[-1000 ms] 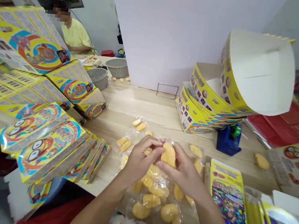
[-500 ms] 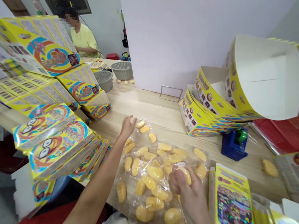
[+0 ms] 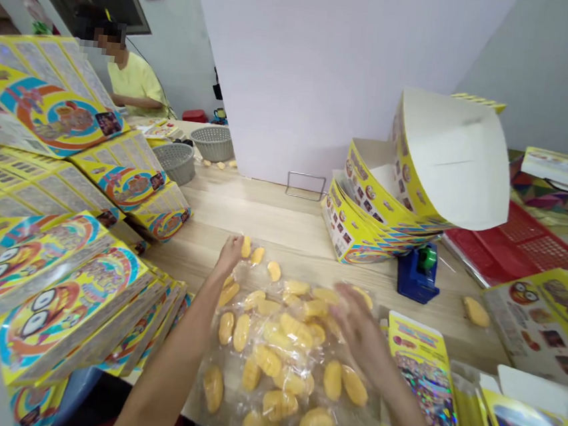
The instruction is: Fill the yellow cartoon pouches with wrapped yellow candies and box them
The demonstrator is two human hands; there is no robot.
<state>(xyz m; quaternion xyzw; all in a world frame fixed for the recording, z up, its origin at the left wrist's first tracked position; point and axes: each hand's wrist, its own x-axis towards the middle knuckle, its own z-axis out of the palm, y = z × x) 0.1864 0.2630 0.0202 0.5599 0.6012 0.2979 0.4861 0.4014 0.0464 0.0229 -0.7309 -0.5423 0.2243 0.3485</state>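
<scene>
Many yellow oval pieces in clear plastic wrappers [image 3: 297, 331] lie spread on the wooden table in front of me. My left hand [image 3: 231, 249] is closed at the far left edge of the spread, right beside a wrapped yellow piece [image 3: 246, 246]. Its fingers hide what they pinch, if anything. Over the right side of the spread is my right hand [image 3: 358, 324], somewhat blurred, with its fingers stretched forward and apart. Nothing shows in its grasp.
Stacked yellow printed boxes [image 3: 74, 307] fill the left. On the right stand nested open display boxes [image 3: 379, 209], a blue tape dispenser [image 3: 417, 276], a red basket [image 3: 537, 244] and flat cartons [image 3: 421, 380]. Grey baskets [image 3: 173, 162] and a seated person [image 3: 135, 85] are farther back.
My right hand has let go of a wrapped yellow piece and its fingers have opened. Two loose pieces now lie beside it. My left hand stays closed near the far edge. The view has shifted right.
</scene>
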